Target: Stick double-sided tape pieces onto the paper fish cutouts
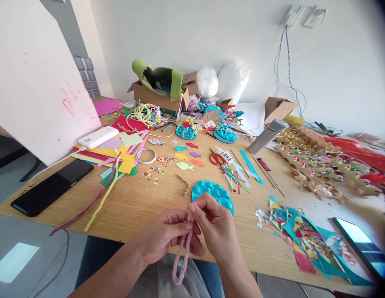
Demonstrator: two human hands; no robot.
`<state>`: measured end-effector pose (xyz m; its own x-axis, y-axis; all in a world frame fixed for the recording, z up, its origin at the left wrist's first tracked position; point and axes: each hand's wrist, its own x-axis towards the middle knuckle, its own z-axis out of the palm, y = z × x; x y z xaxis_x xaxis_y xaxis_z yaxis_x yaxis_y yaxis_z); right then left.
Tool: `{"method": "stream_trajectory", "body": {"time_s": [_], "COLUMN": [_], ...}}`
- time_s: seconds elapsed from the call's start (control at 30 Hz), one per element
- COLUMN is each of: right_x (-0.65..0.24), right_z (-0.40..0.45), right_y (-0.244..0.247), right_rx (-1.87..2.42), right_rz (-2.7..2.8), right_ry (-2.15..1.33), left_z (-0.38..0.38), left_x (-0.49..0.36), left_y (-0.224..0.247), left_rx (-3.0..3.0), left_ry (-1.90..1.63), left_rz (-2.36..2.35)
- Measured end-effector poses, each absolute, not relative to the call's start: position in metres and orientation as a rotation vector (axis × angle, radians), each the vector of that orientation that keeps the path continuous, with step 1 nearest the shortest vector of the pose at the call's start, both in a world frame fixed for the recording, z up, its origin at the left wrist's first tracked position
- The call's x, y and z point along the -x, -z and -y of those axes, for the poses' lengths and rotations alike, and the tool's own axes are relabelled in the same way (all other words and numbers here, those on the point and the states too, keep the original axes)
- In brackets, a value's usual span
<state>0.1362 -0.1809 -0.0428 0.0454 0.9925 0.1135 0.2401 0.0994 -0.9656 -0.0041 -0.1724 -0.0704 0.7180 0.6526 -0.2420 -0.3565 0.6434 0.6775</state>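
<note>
Both hands meet over the table's front edge, pinching a pink twisted paper cord [180, 269] near its upper end; its loop dangles below. My left hand [167, 234] is closed on the cord with thumb and fingers. The thumb and forefinger of my right hand [214, 225] are pressed together at the cord's top. Right behind the right hand lies a blue woven paper disc [212, 192], partly covered by it. A short brown twisted cord [184, 184] rests left of the disc. Several coloured paper fish [184, 166] lie farther back.
Purple [87, 198] and yellow cords [102, 203] hang over the left edge near a black phone [52, 186]. Red scissors [217, 157], glue [223, 155] and paper strips lie centre right. A grey bottle [267, 136] leans behind paper scraps [304, 236]. Boxes [155, 99] stand at the wall.
</note>
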Motion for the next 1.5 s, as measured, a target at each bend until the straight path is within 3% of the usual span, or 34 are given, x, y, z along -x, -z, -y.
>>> {"method": "stream_trajectory", "body": {"time_s": [0.47, 0.73, 0.83, 0.97, 1.2, 1.5], "right_x": [-0.139, -0.173, -0.215, -0.261, -0.255, -0.264], "right_z": [0.182, 0.149, 0.099, 0.021, -0.045, -0.063], "right_y": [0.044, 0.026, 0.019, 0.022, 0.064, 0.081], "right_rx": [1.337, 1.283, 1.503, 2.194, 2.515, 2.504], "right_rz": [1.310, 1.738, 1.716, 1.890, 1.915, 2.039], "right_ry": [-1.111, -0.959, -0.698, -0.189, -0.129, -0.151], "left_z": [0.171, 0.160, 0.147, 0.118, 0.064, 0.050], "left_x": [0.008, 0.007, 0.010, 0.009, -0.005, -0.003], "left_y": [0.073, 0.068, 0.061, 0.046, 0.038, 0.067], "left_rx": [-0.857, -0.819, -0.781, -0.719, -0.669, -0.620], "left_ry": [-0.534, -0.594, -0.734, -0.911, -1.267, -1.342], "left_rz": [-0.530, -0.560, -0.576, -0.589, -0.651, -0.645]}}
